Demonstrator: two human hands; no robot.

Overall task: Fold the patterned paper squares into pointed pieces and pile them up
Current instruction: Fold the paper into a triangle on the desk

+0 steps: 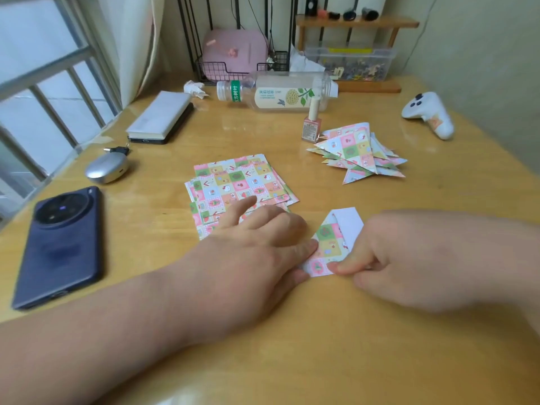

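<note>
Cluttered wooden desk (292, 331) beside window (38, 68)

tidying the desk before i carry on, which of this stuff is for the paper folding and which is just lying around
For the job:
- half-folded paper, between the left hand and right hand
- stack of flat patterned squares
- pile of folded pointed pieces

Just lying about:
- phone
- earbud case
- plastic bottle on its side
- nail polish
- game controller
- notebook
- crumpled tissue
</note>
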